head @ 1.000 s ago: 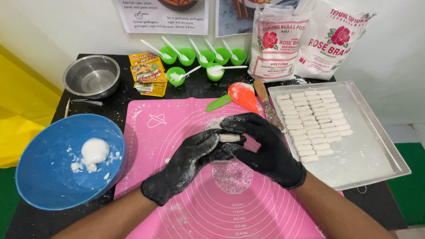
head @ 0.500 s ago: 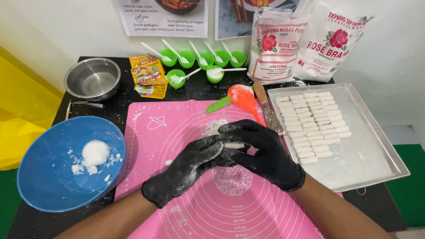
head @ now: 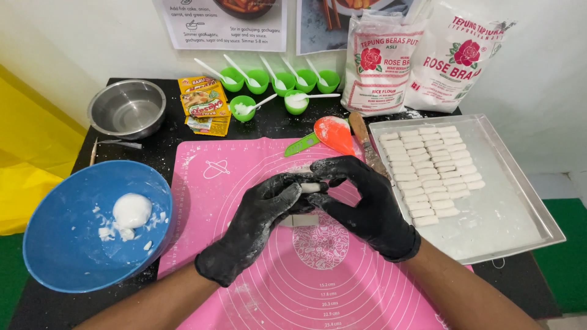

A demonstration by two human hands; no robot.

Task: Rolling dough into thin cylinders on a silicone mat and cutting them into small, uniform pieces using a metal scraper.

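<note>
Left hand [head: 260,229]: black-gloved, fingertips pinched on the dough piece [head: 310,187].
Right hand [head: 365,205]: gloved, fingers closed on the same piece.
Dough piece: small, white, above the middle of the pink mat [head: 244,165].
Edges: blue bowl [head: 67,244] at the mat's left edge; metal tray [head: 513,214] of cut pieces at its right.
Open room: bare mat in front of the hands.

I am working at a black table [head: 162,150] that is standing against a plain white wall [head: 73,43]. Two printed sheets [head: 223,21] are hanging on that wall just above the tabletop. A yellow sheet [head: 27,165] is lying off to my left, beside the table's edge. Green flooring [head: 572,250] is showing past the table on my right and at the lower left. Even, soft light is falling over everything.
</note>
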